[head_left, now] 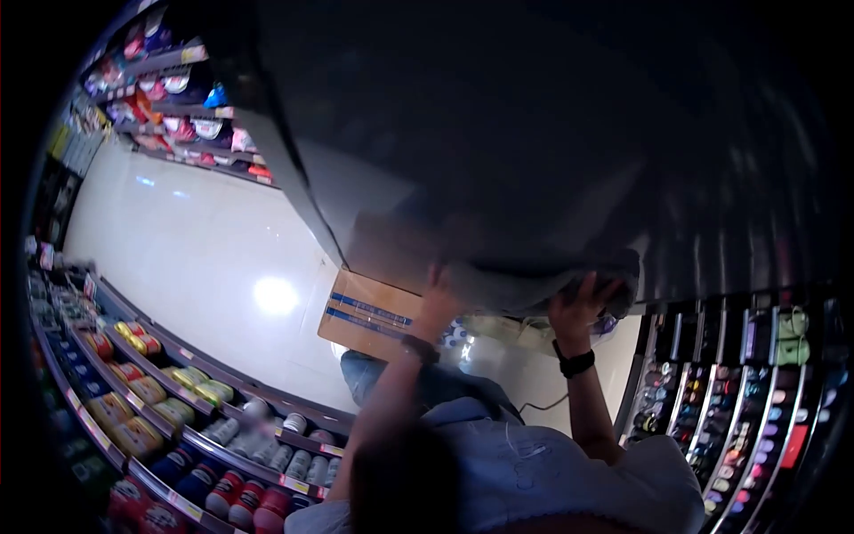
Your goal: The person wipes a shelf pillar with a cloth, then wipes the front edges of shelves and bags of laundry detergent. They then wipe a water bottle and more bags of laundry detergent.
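Note:
A large dark sheet (498, 133), smooth and slightly shiny, fills the upper half of the view. Along its lower edge runs a bunched, dark grey fold (516, 289). My right hand (583, 307) grips the right end of this fold, its fingers curled over the material. At the fold's left end is my left hand (434, 303), closed on the edge, with its fingers blurred and partly hidden. Just left of that hand, a cardboard box (360, 311) with blue printed tape stands on the floor, its far part covered by the sheet.
Shelves of bottles and packs (196, 400) curve along the lower left. More racks (738, 409) with small items line the right side. Hanging goods (187, 107) fill a display at upper left. A pale glossy floor (196, 240) lies between, and a thin cable (544, 406) shows below.

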`<action>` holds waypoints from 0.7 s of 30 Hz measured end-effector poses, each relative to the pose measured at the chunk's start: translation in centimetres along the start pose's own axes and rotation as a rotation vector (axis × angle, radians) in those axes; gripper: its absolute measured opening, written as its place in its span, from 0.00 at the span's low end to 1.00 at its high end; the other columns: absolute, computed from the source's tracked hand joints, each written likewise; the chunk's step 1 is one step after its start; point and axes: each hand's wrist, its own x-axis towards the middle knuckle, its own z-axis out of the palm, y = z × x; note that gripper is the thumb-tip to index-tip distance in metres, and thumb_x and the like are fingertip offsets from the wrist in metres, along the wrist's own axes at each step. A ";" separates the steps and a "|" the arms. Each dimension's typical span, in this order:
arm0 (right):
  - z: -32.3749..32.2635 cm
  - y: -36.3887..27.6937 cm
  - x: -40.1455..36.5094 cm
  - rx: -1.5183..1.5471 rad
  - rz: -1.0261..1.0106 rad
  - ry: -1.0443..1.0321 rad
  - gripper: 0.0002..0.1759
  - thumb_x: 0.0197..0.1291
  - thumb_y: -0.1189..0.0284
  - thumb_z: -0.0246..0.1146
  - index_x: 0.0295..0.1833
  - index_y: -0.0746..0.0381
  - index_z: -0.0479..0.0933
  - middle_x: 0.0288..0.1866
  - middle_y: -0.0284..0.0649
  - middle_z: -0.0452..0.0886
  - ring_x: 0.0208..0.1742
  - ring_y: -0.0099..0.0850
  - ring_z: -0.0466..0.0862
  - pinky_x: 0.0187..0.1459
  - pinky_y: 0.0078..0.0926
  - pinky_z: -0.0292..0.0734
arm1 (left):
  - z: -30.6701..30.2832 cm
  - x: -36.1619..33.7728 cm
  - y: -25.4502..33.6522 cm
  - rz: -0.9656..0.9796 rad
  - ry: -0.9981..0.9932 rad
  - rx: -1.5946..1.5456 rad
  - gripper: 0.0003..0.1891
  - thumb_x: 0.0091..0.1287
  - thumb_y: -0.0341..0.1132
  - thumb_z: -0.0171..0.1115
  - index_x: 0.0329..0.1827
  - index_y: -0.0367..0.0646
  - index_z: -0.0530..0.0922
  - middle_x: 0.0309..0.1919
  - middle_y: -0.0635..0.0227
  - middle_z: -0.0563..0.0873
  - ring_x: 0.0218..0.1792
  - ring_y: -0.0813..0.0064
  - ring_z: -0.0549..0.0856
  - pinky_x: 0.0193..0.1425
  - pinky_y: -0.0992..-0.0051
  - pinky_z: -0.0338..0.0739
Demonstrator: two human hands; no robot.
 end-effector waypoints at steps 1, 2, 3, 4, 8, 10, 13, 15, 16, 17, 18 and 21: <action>0.0 -2.4 2.4 0.020 -0.026 0.043 0.43 0.59 0.63 0.61 0.78 0.56 0.53 0.78 0.72 0.37 0.75 0.74 0.45 0.69 0.69 0.50 | -0.7 -0.1 -2.2 -0.048 0.044 0.057 0.18 0.61 0.46 0.62 0.51 0.49 0.86 0.62 0.57 0.78 0.75 0.49 0.60 0.77 0.37 0.45; 0.2 -5.1 4.8 -0.011 -0.057 0.039 0.43 0.58 0.61 0.62 0.78 0.56 0.54 0.78 0.72 0.37 0.75 0.75 0.46 0.70 0.69 0.47 | -1.5 -0.2 -4.5 -0.093 0.087 0.114 0.18 0.60 0.43 0.62 0.50 0.49 0.86 0.61 0.55 0.78 0.74 0.48 0.61 0.77 0.36 0.44; 0.5 -7.7 6.9 -0.047 -0.125 0.019 0.43 0.58 0.61 0.62 0.78 0.56 0.55 0.77 0.71 0.39 0.74 0.76 0.47 0.70 0.70 0.48 | -3.6 0.1 -6.4 -0.197 0.150 0.040 0.18 0.58 0.39 0.63 0.52 0.48 0.85 0.61 0.55 0.77 0.72 0.47 0.64 0.76 0.37 0.46; 0.9 -10.3 9.0 -0.082 -0.194 0.001 0.42 0.58 0.61 0.62 0.78 0.55 0.55 0.77 0.70 0.41 0.74 0.76 0.48 0.70 0.70 0.48 | -6.1 0.6 -8.2 -0.301 0.215 -0.038 0.20 0.56 0.35 0.64 0.54 0.46 0.83 0.61 0.54 0.77 0.69 0.47 0.67 0.76 0.37 0.49; 3.8 -20.7 15.2 0.086 -0.418 -0.150 0.39 0.61 0.66 0.60 0.78 0.49 0.57 0.75 0.65 0.55 0.72 0.72 0.56 0.67 0.61 0.61 | -11.2 0.2 -16.4 -0.606 0.375 -0.214 0.25 0.55 0.22 0.62 0.59 0.38 0.75 0.61 0.47 0.73 0.65 0.41 0.69 0.71 0.49 0.62; 5.4 -25.8 17.2 0.501 -0.279 -0.152 0.39 0.61 0.70 0.60 0.78 0.48 0.57 0.74 0.61 0.60 0.72 0.63 0.63 0.67 0.50 0.66 | -11.4 -1.6 -19.5 -0.711 0.362 -0.196 0.24 0.57 0.20 0.59 0.59 0.39 0.74 0.61 0.44 0.72 0.63 0.39 0.69 0.68 0.52 0.66; 6.5 -30.9 19.9 0.748 -0.261 -0.093 0.40 0.61 0.73 0.59 0.79 0.50 0.55 0.74 0.58 0.62 0.71 0.55 0.68 0.68 0.41 0.66 | -9.4 -4.2 -22.0 -0.781 0.355 -0.331 0.35 0.55 0.17 0.56 0.69 0.39 0.61 0.62 0.41 0.70 0.63 0.38 0.69 0.65 0.50 0.66; 7.1 -32.1 19.7 0.729 -0.312 -0.129 0.40 0.61 0.74 0.58 0.79 0.51 0.53 0.74 0.57 0.62 0.70 0.54 0.69 0.67 0.41 0.67 | -8.3 -4.7 -21.5 -0.787 0.362 -0.398 0.40 0.54 0.15 0.54 0.73 0.39 0.52 0.63 0.40 0.69 0.62 0.36 0.69 0.64 0.49 0.67; 7.4 -32.4 19.4 0.721 -0.334 -0.158 0.40 0.62 0.75 0.58 0.79 0.51 0.53 0.74 0.57 0.62 0.70 0.54 0.69 0.67 0.41 0.67 | -7.5 -4.8 -20.7 -0.821 0.409 -0.419 0.40 0.54 0.16 0.54 0.73 0.39 0.53 0.63 0.40 0.69 0.61 0.36 0.70 0.63 0.50 0.67; 7.7 -32.5 18.8 0.715 -0.348 -0.205 0.40 0.62 0.75 0.57 0.79 0.52 0.52 0.75 0.57 0.61 0.70 0.54 0.69 0.66 0.41 0.67 | -6.6 -4.8 -19.7 -0.853 0.456 -0.440 0.39 0.54 0.16 0.54 0.73 0.39 0.53 0.62 0.40 0.69 0.61 0.36 0.70 0.63 0.50 0.67; 8.1 -32.0 17.5 0.739 -0.339 -0.293 0.39 0.63 0.75 0.56 0.79 0.52 0.52 0.75 0.56 0.61 0.70 0.54 0.69 0.66 0.41 0.67 | -5.8 -4.7 -18.5 -0.883 0.501 -0.462 0.39 0.54 0.16 0.54 0.73 0.39 0.54 0.62 0.40 0.70 0.60 0.36 0.70 0.62 0.50 0.68; 9.4 -29.1 13.1 0.834 -0.266 -0.641 0.38 0.65 0.75 0.54 0.79 0.53 0.51 0.76 0.53 0.59 0.71 0.52 0.68 0.68 0.39 0.65 | -3.0 -5.0 -13.5 -1.091 0.415 -0.581 0.31 0.57 0.21 0.55 0.68 0.36 0.64 0.60 0.39 0.70 0.60 0.36 0.70 0.63 0.52 0.67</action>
